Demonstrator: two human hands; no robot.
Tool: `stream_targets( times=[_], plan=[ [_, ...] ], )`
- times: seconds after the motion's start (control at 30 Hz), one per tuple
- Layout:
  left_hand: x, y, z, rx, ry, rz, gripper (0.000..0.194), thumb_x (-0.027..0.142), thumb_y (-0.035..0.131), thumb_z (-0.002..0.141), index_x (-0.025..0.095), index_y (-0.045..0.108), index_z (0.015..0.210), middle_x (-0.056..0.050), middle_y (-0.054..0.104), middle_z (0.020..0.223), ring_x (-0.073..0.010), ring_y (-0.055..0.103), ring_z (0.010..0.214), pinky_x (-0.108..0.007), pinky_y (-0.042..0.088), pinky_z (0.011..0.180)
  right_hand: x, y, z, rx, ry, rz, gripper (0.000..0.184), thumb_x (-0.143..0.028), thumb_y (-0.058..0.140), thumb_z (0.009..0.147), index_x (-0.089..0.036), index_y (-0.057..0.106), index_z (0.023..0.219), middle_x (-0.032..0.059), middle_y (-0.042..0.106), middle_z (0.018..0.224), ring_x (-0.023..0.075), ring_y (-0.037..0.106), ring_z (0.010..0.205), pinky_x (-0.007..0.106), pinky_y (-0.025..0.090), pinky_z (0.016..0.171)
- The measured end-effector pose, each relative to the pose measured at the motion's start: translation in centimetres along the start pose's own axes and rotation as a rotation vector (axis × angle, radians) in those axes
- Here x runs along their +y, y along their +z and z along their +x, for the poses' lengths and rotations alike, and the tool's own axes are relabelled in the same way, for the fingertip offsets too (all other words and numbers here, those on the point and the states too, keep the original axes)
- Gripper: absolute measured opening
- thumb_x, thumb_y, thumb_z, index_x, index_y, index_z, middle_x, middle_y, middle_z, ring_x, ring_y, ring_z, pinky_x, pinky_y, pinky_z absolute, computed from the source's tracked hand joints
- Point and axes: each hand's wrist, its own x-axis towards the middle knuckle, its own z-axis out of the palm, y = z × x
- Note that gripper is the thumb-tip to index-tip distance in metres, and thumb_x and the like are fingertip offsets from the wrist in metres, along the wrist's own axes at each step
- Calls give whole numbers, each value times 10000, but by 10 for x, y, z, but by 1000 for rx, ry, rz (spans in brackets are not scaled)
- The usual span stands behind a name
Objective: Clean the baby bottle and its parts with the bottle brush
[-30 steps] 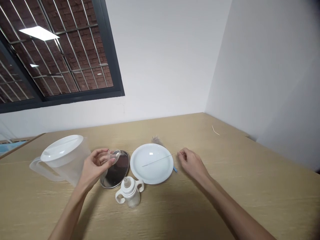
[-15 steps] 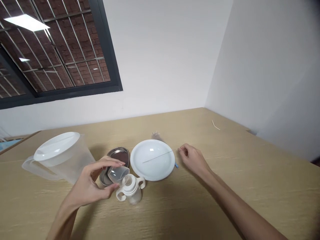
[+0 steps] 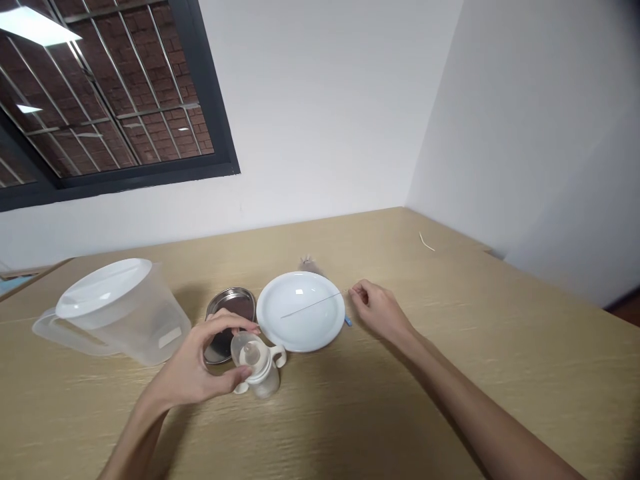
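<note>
A clear dome-shaped cap (image 3: 239,341) is pinched between the thumb and fingers of my left hand (image 3: 197,367). It sits over the nipple of a white two-handled baby bottle (image 3: 266,384), which stands upright on the table. Whether the cap is fully seated cannot be told. My right hand (image 3: 380,310) is closed on one end of a thin straight wire (image 3: 313,305), with its forearm low over the table. The wire reaches leftward across a white oval plate (image 3: 327,337); its far tip lies over the plate's middle.
A translucent lidded pitcher (image 3: 135,323) stands at the left. Beside the plate is a round metal tray (image 3: 219,348), partly behind my left hand. A small blue piece (image 3: 348,321) and a greyish bundle (image 3: 309,264) lie by the plate. A short pale strip (image 3: 427,242) rests farther back.
My left hand has brought the clear cap rightward and down from above the metal tray onto the baby bottle's top. My right hand stays by the plate with the wire.
</note>
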Motion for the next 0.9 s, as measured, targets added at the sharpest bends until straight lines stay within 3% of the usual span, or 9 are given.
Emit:
stream_targets(
  times=[0.13, 0.4, 0.7, 0.9],
  plan=[
    [1, 4, 3, -13, 22, 11, 410, 270, 792, 754, 255, 686, 1150, -60, 690, 1154, -262, 616, 1117, -389, 480, 990, 0, -1, 0, -2, -1, -1, 234, -388, 427, 915, -233, 510, 760, 48, 664, 768, 204, 588, 734, 302, 385, 669],
    [-11, -5, 7, -135, -203, -124, 472, 367, 873, 685, 264, 708, 1116, -45, 710, 1169, -281, 622, 1115, -378, 440, 978, 0, 0, -2, -37, -1, -15, 242, -380, 421, 933, -233, 514, 765, 50, 667, 779, 203, 592, 737, 297, 384, 657],
    [-12, -4, 8, -180, -245, -181, 503, 341, 905, 645, 265, 706, 1101, -25, 725, 1150, -244, 622, 1072, -341, 423, 938, 3, 1, -1, -55, 11, -17, 230, -377, 426, 932, -229, 518, 782, 54, 676, 807, 203, 600, 748, 302, 393, 678],
    [-13, 0, 8, -169, -173, -105, 482, 300, 873, 647, 227, 686, 1085, -43, 705, 1100, -242, 613, 1002, -345, 438, 890, 5, 2, -1, -55, 11, -21, 231, -388, 435, 928, -229, 535, 794, 43, 673, 790, 197, 588, 729, 301, 389, 668]
  ],
)
